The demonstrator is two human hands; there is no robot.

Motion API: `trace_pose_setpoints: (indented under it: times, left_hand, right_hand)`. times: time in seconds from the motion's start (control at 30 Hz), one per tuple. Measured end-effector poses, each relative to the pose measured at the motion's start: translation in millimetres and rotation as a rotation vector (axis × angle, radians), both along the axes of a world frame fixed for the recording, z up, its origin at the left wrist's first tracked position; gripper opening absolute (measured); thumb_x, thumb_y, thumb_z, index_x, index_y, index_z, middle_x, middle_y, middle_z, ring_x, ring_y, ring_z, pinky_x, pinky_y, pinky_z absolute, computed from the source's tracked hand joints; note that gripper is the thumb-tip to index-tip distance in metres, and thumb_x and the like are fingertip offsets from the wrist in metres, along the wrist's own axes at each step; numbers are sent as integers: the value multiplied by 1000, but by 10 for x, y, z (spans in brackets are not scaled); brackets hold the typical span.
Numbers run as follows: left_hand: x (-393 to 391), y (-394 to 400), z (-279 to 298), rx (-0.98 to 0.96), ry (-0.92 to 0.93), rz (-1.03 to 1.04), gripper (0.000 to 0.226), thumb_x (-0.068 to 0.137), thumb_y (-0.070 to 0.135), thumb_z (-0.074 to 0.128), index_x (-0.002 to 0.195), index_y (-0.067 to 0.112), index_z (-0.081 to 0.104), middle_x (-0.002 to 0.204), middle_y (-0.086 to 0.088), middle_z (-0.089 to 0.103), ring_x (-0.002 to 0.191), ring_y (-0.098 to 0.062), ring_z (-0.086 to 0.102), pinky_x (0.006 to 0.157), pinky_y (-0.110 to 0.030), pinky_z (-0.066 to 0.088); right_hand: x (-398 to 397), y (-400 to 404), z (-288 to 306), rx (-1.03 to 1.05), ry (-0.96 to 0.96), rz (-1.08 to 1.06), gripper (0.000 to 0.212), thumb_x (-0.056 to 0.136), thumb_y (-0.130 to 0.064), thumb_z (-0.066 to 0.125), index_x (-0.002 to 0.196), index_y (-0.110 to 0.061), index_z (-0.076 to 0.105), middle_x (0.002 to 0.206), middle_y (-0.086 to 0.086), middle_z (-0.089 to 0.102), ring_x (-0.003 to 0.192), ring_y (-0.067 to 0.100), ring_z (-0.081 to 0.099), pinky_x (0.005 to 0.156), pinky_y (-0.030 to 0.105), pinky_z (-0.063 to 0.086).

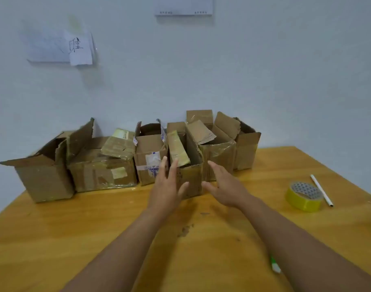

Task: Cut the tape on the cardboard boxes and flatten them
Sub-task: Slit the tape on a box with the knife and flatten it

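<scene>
Reaching with our left hand (166, 186) and right hand (221, 186), fingers straight and holding nothing, we should clasp both sides of the narrow brown cardboard box (191, 180) mid-row at the far table edge.

Green-white object (275, 264) (arm-hidden, unidentifiable)

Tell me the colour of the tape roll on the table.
Yellow tape roll, seen in the head view.

One handwritten character in dark ink shows on a white paper slip (81, 48) fixed to the wall above the table's far left corner; its exact reading is uncertain. The printed label (153, 163) on one cardboard box (147, 148) shows blue marks, too blurred to read.
</scene>
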State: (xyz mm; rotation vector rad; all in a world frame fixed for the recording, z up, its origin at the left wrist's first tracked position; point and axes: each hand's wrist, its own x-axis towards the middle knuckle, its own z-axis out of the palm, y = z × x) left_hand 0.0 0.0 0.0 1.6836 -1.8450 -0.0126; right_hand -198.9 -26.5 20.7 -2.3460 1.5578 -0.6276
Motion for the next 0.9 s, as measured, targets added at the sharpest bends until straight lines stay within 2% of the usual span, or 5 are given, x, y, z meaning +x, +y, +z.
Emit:
trace_pose_setpoints:
  times: [0.27,0.4,0.53,0.8,0.9]
  left_hand:
    - [17,-109,-67,61,149,-97,68,100,31,55,155,29,16,160,0,21,138,-20,39,98,-30,43]
    - [15,-11,58,-37,190,-66,61,100,23,54,153,30,24,152,2,35,125,-13,47,86,-21,42]
    - [16,130,315,-161,340,-109,68,99,24,55,154,37,17,147,2,45,123,-19,53,93,-41,53]
    - [-24,612,983,-212,625,-337,87,83,56,64,150,52,9,153,15,28,139,-10,36,107,-47,45]
    - [41,825,1220,-261,518,-381,95,77,62,71,148,59,7,162,15,8,147,-10,22,114,-47,37]
  right_hand:
    - [295,-137,-160,168,-184,14,83,94,-44,56,153,-29,1,149,8,40,119,27,53,92,38,49]
    - [271,-30,-140,37,-266,38,80,93,-39,58,153,-28,6,155,2,29,134,22,41,102,37,44]
    - [257,178,32,-97,-395,98,89,88,-35,67,153,-28,6,157,-2,21,140,19,31,107,36,41]
    - [237,731,848,-207,-583,214,95,79,-53,69,151,-37,8,154,-9,30,133,11,41,104,39,44]
    - [244,931,1210,-135,-751,313,80,84,-34,56,151,-32,12,150,-11,33,124,-2,46,102,32,44]
